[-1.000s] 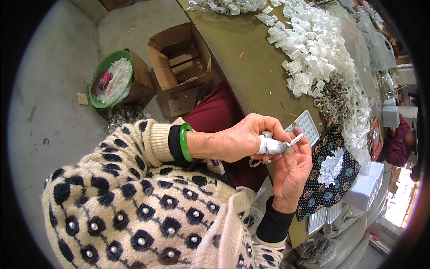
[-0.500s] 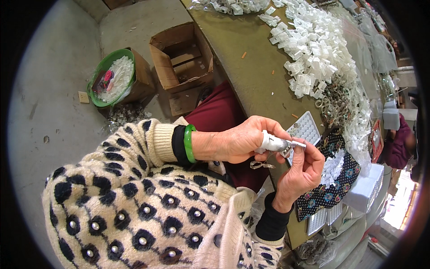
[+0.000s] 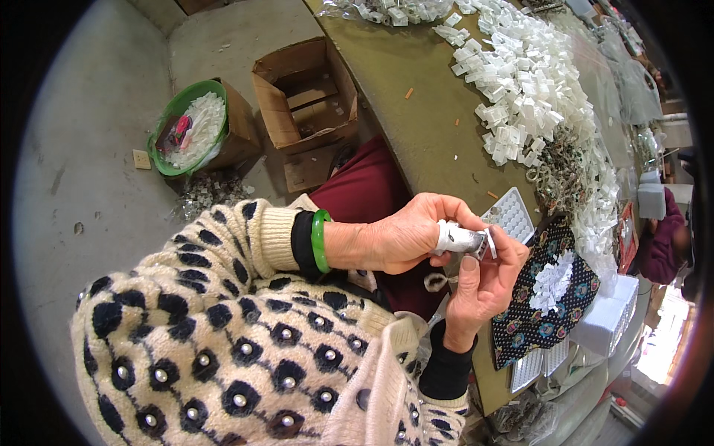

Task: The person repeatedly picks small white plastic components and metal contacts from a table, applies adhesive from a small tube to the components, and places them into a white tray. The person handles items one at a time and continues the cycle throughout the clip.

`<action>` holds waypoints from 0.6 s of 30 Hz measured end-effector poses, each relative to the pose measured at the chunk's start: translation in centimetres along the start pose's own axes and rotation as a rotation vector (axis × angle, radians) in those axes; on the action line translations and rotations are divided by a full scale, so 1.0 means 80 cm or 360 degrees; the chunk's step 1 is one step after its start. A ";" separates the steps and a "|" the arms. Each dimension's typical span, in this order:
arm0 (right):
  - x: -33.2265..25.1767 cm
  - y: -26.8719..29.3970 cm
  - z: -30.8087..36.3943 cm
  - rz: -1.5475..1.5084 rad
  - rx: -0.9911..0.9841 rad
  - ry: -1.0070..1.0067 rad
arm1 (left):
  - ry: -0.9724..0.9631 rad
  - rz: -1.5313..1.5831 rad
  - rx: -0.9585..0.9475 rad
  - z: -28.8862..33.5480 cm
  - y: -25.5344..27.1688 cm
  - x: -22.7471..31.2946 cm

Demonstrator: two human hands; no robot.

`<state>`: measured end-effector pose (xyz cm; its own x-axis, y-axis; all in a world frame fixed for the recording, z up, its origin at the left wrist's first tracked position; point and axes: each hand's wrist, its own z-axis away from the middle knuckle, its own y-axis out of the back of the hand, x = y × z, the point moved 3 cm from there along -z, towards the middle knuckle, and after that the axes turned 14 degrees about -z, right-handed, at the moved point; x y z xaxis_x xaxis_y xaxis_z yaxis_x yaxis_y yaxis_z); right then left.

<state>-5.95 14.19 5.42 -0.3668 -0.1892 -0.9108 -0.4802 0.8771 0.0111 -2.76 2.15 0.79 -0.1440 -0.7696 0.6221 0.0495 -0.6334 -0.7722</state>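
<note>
My left hand (image 3: 401,236), with a green bangle at its wrist, is closed in a pinch. A white wrap (image 3: 455,238), smudged grey toward its tip, seems to cover the thumb. Against that tip sits a small white plastic piece (image 3: 489,244) with a dark, metallic-looking part beside it. My right hand (image 3: 483,286) meets the left one there, thumb and fingers bent around the same piece. Exactly which fingertips press on it is partly hidden. Below the hands a pale loop (image 3: 435,282) shows, blurred.
A heap of clear-white plastic parts (image 3: 532,89) covers the table's far side, beside tangled metal parts (image 3: 561,175). White trays (image 3: 512,214) and a patterned cloth (image 3: 520,327) with white pieces (image 3: 552,284) lie right of my hands. Left stand a cardboard box (image 3: 305,100) and green tub (image 3: 160,145).
My right hand has shifted slightly left, with its fingers curled closer to the left thumb. The small white piece has turned from lying lengthwise to a steeper angle.
</note>
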 end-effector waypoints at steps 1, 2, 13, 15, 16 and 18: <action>0.002 0.000 0.001 0.0041 0.0015 0.0033 | 0.0039 0.0058 -0.0020 -0.001 0.001 -0.002; 0.003 -0.001 0.001 0.0146 0.0000 0.0134 | 0.0069 0.0096 -0.0038 -0.001 0.001 -0.005; 0.002 -0.013 0.008 0.0850 0.0142 0.0487 | 0.0360 0.0139 -0.0070 0.002 0.000 -0.026; -0.004 -0.010 0.012 0.0892 -0.0028 0.0477 | 0.0342 0.0057 0.0010 0.000 0.004 -0.020; -0.006 -0.005 0.014 0.0883 -0.0125 0.0465 | 0.0302 0.0013 0.0079 -0.001 0.006 -0.017; -0.010 0.017 0.018 0.0848 -0.0251 0.0322 | 0.0288 -0.0096 0.0002 -0.004 0.011 -0.006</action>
<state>-5.13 16.17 5.59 -0.7272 0.1655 -0.6662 -0.2952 0.8009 0.5211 -3.00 1.96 -0.27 -0.3220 -0.7032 0.6339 0.0365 -0.6782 -0.7339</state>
